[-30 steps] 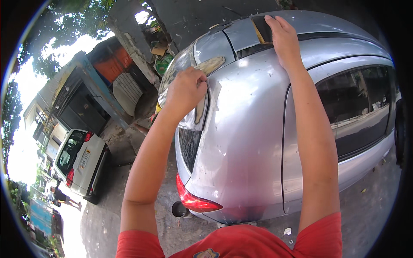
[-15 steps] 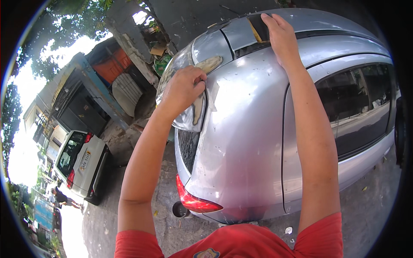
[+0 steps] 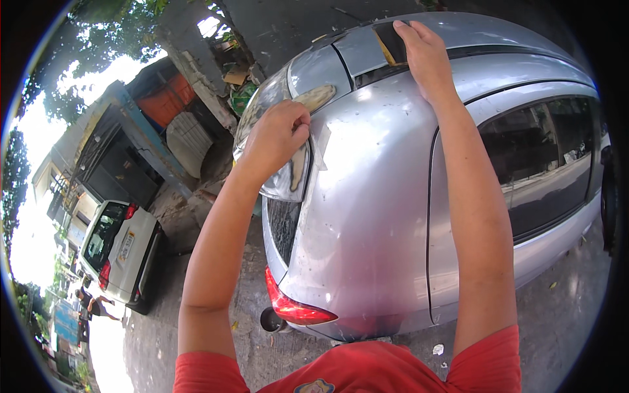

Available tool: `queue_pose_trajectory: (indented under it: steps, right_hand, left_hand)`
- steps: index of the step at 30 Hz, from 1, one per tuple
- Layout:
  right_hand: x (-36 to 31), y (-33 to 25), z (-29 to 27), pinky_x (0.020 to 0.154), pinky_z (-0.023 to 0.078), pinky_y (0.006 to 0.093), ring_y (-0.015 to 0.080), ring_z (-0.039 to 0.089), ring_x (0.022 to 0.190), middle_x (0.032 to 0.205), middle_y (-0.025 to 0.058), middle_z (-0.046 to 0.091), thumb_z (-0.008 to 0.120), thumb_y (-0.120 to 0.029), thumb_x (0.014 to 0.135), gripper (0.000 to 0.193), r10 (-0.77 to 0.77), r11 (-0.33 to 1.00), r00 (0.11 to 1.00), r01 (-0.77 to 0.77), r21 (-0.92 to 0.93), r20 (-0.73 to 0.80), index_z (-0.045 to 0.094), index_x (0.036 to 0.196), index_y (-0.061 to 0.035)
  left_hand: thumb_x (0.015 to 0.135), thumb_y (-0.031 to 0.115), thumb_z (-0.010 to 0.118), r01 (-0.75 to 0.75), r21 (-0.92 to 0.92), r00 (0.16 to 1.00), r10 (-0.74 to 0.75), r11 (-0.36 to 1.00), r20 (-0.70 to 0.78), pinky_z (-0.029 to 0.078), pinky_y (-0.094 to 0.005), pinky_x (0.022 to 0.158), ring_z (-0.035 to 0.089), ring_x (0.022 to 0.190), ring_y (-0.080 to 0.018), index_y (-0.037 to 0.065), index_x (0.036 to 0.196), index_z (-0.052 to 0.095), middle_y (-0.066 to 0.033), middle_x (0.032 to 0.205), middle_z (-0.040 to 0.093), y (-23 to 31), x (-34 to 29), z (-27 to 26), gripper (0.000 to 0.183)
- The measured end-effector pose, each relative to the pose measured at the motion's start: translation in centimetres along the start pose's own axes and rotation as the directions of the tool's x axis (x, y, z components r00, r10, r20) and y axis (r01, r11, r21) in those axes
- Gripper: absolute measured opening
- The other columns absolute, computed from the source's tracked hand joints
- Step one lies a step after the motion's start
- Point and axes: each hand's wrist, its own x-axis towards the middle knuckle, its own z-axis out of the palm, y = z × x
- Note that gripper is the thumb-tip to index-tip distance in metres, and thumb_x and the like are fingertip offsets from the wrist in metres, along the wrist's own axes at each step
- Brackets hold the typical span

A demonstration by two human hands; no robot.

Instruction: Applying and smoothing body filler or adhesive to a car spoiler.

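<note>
A silver hatchback [image 3: 367, 190] stands right in front of me, its tail to the left and its roof at the top of view. My right hand [image 3: 424, 56] is closed round the near end of a dark flat sheet with a yellowish edge [image 3: 389, 44], possibly sandpaper, against the rear of the roof. On the rear spoiler [image 3: 285, 183], my left hand [image 3: 278, 134] lies with its fingers curled toward the thumb; what they pinch, if anything, is hidden. Dull, tan-edged patches [image 3: 317, 98] show on the spoiler's surface next to that hand.
Below the rear window is a red tail light [image 3: 295, 304], with a dark round container [image 3: 272, 319] on the ground beneath it. A white car [image 3: 121, 252] is parked at the left. Behind the silver car rise a dark wall [image 3: 295, 26] and a blue post [image 3: 147, 134].
Both hands stay almost where they were, the right still on the dark sheet. My view has shifted slightly, so the car sits a little further left.
</note>
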Motion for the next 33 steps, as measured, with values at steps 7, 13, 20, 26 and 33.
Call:
queue_pose_trajectory:
  steps: [7,13,20,26,33]
  right_hand:
    - [-0.1,-0.2,-0.1,0.056,0.025,0.0262,0.0057,0.027,0.063,0.068,-0.006,0.034,0.063,-0.03,0.098,0.031,0.029,0.999,1.0,-0.029,-0.014,0.0,0.054,0.08,-0.0058]
    - [-0.3,-0.2,0.1,0.056,0.025,0.0262,0.0061,0.027,0.063,0.067,-0.0053,0.034,0.062,-0.029,0.098,0.031,0.021,0.999,1.0,-0.021,-0.046,0.002,0.054,0.079,-0.0062]
    - [-0.2,-0.3,0.1,0.054,0.023,0.0272,0.0056,0.026,0.061,0.065,-0.0058,0.031,0.062,-0.03,0.098,0.035,0.002,0.999,1.0,-0.002,-0.047,-0.005,0.049,0.074,-0.0079]
    - [-0.2,-0.3,0.2,0.052,0.022,0.0281,0.0062,0.026,0.059,0.063,-0.0056,0.03,0.062,-0.031,0.097,0.039,0.021,0.996,1.0,-0.021,-0.086,-0.008,0.043,0.07,-0.009]
    - [-0.3,-0.5,0.1,0.055,0.026,0.0294,0.0083,0.027,0.061,0.064,-0.0031,0.03,0.06,-0.032,0.097,0.041,-0.042,0.986,0.999,0.041,-0.161,-0.006,0.042,0.071,-0.0069]
  left_hand:
    - [0.084,0.008,0.065,-0.028,-0.035,1.0,0.028,0.999,0.001,0.049,-0.0355,0.077,0.061,0.085,-0.0258,0.001,0.095,0.066,-0.0112,0.09,0.062,-0.2,0.0,0.0,0.013]
    - [0.083,0.008,0.066,0.025,-0.048,1.0,-0.026,0.999,-0.007,0.05,-0.0361,0.08,0.063,0.09,-0.028,0.002,0.095,0.067,-0.0114,0.093,0.064,-0.1,0.0,-0.1,0.014]
    - [0.081,0.008,0.064,-0.091,0.142,0.994,0.098,0.986,-0.05,0.047,-0.0402,0.085,0.058,0.096,-0.0321,0.003,0.09,0.066,-0.012,0.092,0.064,0.3,-0.2,0.2,0.011]
    - [0.08,0.009,0.065,-0.041,-0.064,0.999,0.043,0.997,0.027,0.046,-0.0379,0.086,0.057,0.101,-0.0302,0.003,0.09,0.066,-0.0115,0.096,0.062,-0.4,-1.7,0.1,0.012]
    - [0.082,0.014,0.072,0.006,-0.006,0.977,-0.007,1.0,-0.211,0.044,-0.0385,0.095,0.056,0.111,-0.0299,0.004,0.102,0.071,-0.0128,0.114,0.061,0.3,-3.3,1.7,0.022]
